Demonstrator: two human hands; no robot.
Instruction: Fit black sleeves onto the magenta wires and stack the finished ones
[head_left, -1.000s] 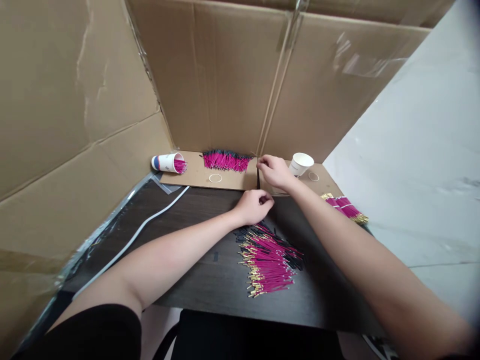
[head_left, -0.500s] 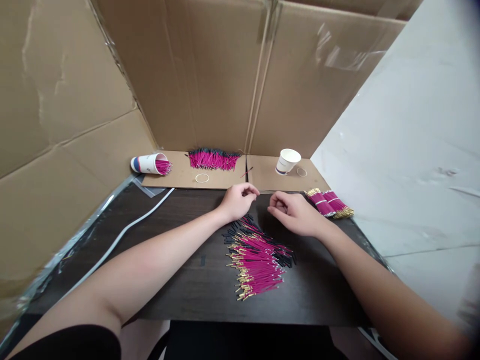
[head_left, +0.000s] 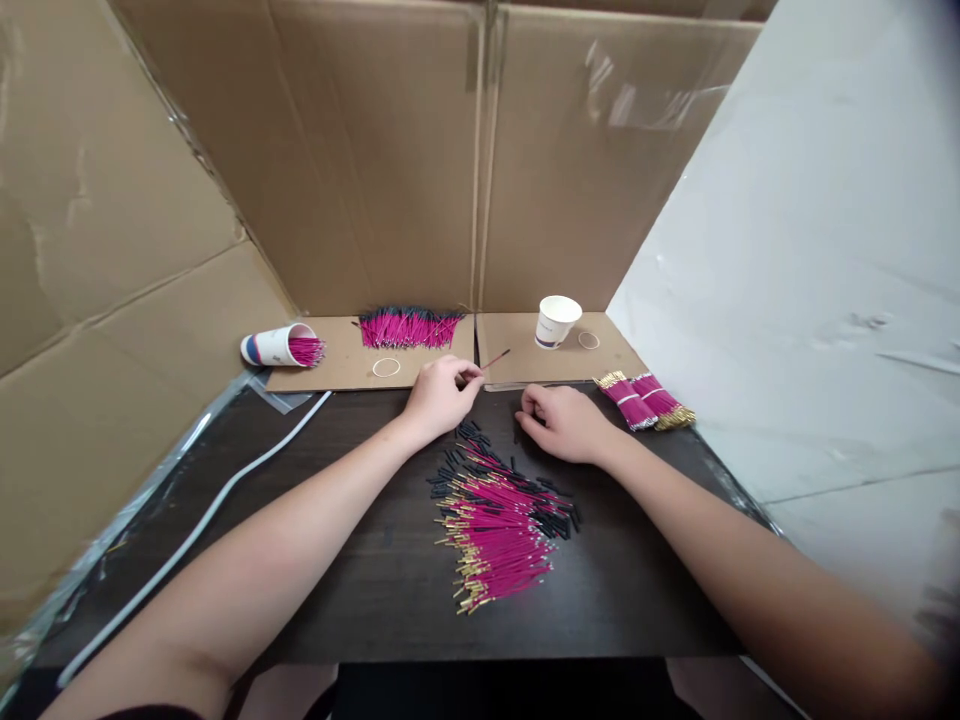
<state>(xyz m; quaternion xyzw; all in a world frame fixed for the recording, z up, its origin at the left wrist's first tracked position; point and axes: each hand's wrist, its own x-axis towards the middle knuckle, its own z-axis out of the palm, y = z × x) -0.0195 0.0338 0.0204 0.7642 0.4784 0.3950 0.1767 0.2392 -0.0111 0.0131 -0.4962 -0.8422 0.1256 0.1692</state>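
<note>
My left hand (head_left: 444,393) is over the front edge of the cardboard strip, its thumb and finger pinched on the end of a thin pink wire (head_left: 496,358) with a dark tip. My right hand (head_left: 564,424) hovers to the right with curled fingers; whatever they hold, if anything, is hidden. In front of both hands lies a loose pile of pink wires (head_left: 499,530) with gold and silver ends. Small black sleeves (head_left: 553,522) are scattered along its far and right sides.
Pink wires with dark ends (head_left: 411,328) lie in a row on the cardboard strip (head_left: 337,375). A tipped paper cup (head_left: 270,347) holds pink wires. An upright paper cup (head_left: 556,325), two rubber bands (head_left: 386,368), banded wire bundles (head_left: 645,402) and a white cable (head_left: 225,492) surround the workspace.
My left hand has moved left and slightly away from me. The single wire that lay on the cardboard is now at its fingertips. My right hand stays curled; the view has shifted slightly.
</note>
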